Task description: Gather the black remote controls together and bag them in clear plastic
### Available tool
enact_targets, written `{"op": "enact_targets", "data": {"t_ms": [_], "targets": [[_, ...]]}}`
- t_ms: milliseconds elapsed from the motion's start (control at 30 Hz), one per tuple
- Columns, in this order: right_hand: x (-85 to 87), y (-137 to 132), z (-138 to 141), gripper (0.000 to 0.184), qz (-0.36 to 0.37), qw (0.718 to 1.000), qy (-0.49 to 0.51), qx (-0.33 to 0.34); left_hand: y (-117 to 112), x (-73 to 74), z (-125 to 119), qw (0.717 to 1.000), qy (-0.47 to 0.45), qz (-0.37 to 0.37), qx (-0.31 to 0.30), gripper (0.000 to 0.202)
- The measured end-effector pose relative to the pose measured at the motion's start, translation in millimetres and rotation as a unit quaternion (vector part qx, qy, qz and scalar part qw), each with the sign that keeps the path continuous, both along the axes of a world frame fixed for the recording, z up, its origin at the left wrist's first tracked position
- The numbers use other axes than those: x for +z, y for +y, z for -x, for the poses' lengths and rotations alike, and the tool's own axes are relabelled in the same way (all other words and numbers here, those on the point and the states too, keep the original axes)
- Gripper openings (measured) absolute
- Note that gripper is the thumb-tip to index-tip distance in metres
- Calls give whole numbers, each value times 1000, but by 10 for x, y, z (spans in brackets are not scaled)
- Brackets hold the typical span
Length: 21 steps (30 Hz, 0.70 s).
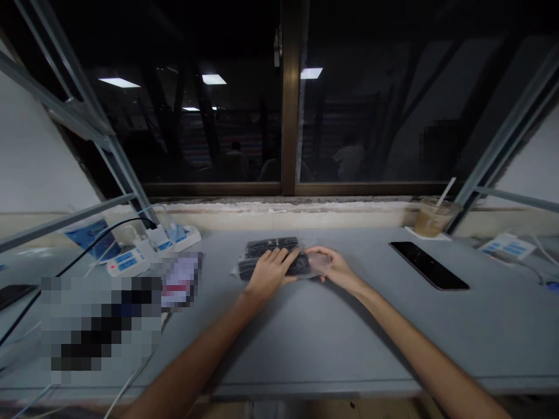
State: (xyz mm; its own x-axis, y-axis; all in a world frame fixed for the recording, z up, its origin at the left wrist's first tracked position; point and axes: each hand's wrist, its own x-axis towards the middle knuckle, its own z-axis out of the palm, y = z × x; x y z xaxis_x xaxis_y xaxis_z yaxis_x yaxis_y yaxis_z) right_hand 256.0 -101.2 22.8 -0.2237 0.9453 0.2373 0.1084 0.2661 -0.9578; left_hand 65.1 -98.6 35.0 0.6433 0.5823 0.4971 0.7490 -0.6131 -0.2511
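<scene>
A black bundle (271,242) in a clear plastic bag lies on the grey table in front of me; what kind of thing it is, I cannot make out. Over its top and near side my left hand (273,270) is laid, fingers curved across it and thumb along the near edge, gripping it. At the bundle's right end, my right hand (338,269) pinches the loose, crumpled end of the clear plastic bag (321,263). Parts of the bundle are hidden under my left hand.
A black phone (428,265) and a plastic cup with a straw (432,218) stand to the right, near a power strip (506,247). On the left are another power strip (128,262), a blue cup (94,238), cables and a blurred patch. A window (209,116) is behind.
</scene>
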Motion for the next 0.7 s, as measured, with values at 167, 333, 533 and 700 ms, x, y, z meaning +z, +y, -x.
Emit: {"op": "enact_targets", "data": {"t_ms": [167,333,533,700], "targets": [[21,-16,30,32,-12,1000,-11,-2,-40,31,-39,1000,2,26,3,64],[116,-83,51,32,15,999,28,-17,-55,107,-6,993,-27,109,-40,65],[202,-70,-57,31,11,974,208,-89,-87,66,2,978,-27,162,-128,65],[211,-14,-119,26,-22,949,239,-206,-147,-90,-135,975,64,151,-150,37]]}}
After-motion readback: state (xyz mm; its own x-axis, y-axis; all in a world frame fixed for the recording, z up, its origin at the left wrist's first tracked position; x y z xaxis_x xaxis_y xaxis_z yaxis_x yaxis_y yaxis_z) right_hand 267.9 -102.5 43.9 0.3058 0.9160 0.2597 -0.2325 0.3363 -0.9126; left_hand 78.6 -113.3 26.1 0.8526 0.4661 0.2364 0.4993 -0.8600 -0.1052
